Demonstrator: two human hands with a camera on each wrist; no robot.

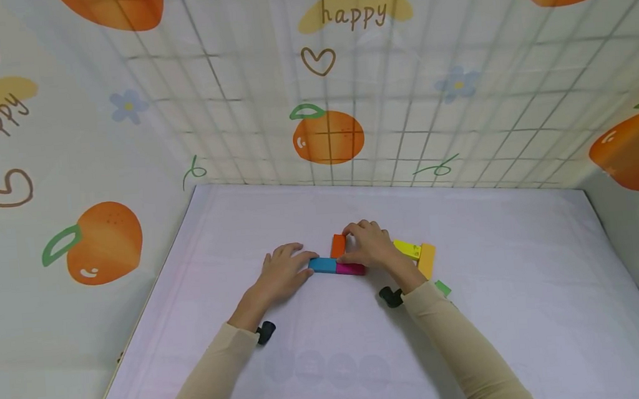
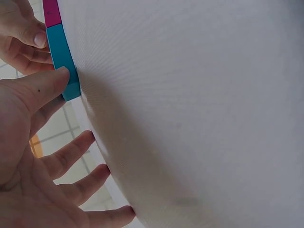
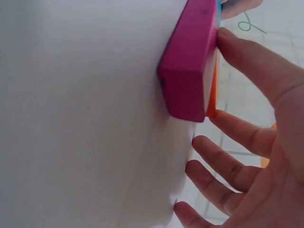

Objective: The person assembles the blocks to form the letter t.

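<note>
A blue block (image 1: 323, 265) and a magenta block (image 1: 350, 269) lie end to end in one row. Behind them an orange block (image 1: 338, 246) stands at an angle to the row. The left hand (image 1: 286, 271) pinches the outer end of the blue block (image 2: 64, 59) between thumb and index finger, its other fingers spread on the table. The right hand (image 1: 372, 245) has its thumb at the magenta block (image 3: 187, 71) and its index fingertip at the orange block (image 3: 213, 95); its other fingertips rest on the table.
Right of the right hand lie a yellow block (image 1: 407, 249) and an amber block (image 1: 426, 261), close together. A green block (image 1: 443, 288) shows partly past the right sleeve. The white table (image 1: 333, 374) meets patterned curtains (image 1: 269, 134) at the back and sides.
</note>
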